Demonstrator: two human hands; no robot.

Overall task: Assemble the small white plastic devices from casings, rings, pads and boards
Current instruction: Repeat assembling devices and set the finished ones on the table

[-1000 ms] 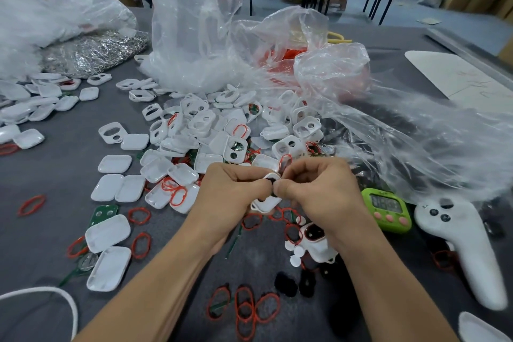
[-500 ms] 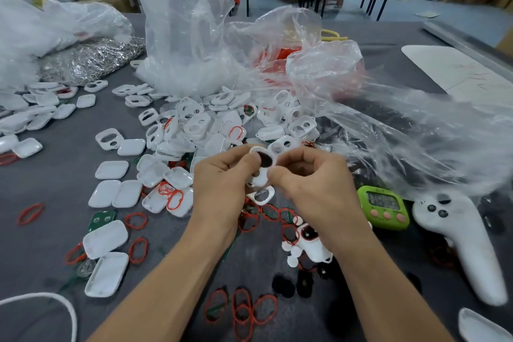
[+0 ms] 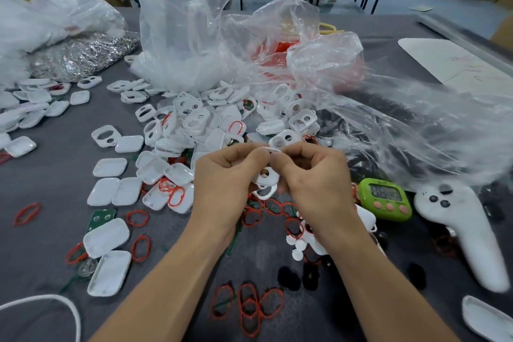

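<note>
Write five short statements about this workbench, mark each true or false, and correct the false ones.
1. The left hand and the right hand pinch one white casing between them. True.
2. The green timer lies left of the left hand. False: it lies right of the right hand, beside the white controller.
3. Red rings lie on the grey table between the forearms. True.
4. The right hand holds the black pads. False: they lie on the table by the right forearm.
5. Clear plastic bags stand behind the heap of casings. True.
</note>
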